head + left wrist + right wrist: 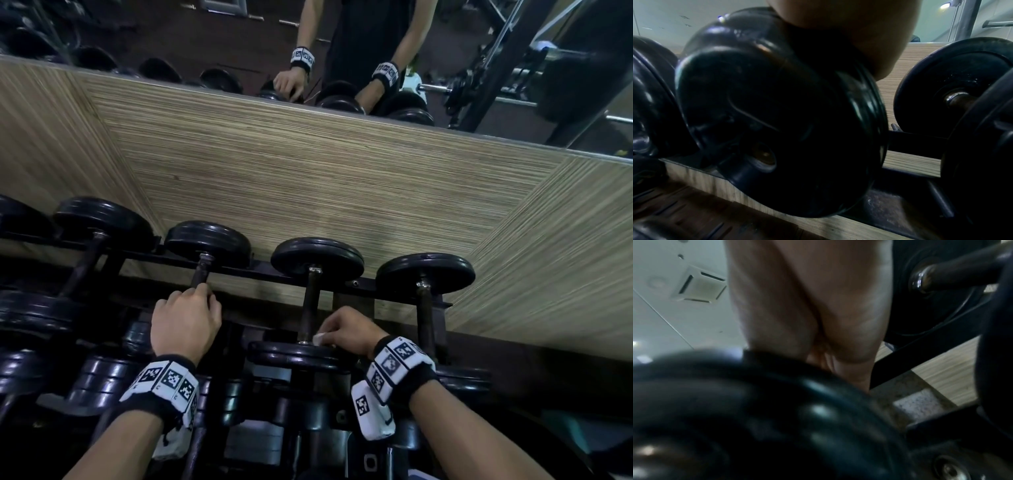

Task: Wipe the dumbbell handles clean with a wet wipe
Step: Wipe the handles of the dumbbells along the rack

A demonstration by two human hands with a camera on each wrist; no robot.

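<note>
Black dumbbells lie in a row on a dark rack (342,282) against a wood-grain wall. My left hand (186,317) grips the handle of the second dumbbell (200,270), near its front end. My right hand (346,330) pinches a small white wet wipe (318,339) against the low end of the third dumbbell's handle (310,305), just above its front plate (294,354). In the left wrist view a big black plate (777,113) fills the frame under my palm (849,24). The right wrist view shows my palm (807,305) over a blurred plate (756,418); the wipe is hidden there.
A fourth dumbbell (424,274) lies right of my right hand, and more dumbbells (102,222) sit to the left. A lower tier of dumbbells (102,377) stands below my wrists. A mirror (342,51) above the wall panel reflects a person's hands and gym gear.
</note>
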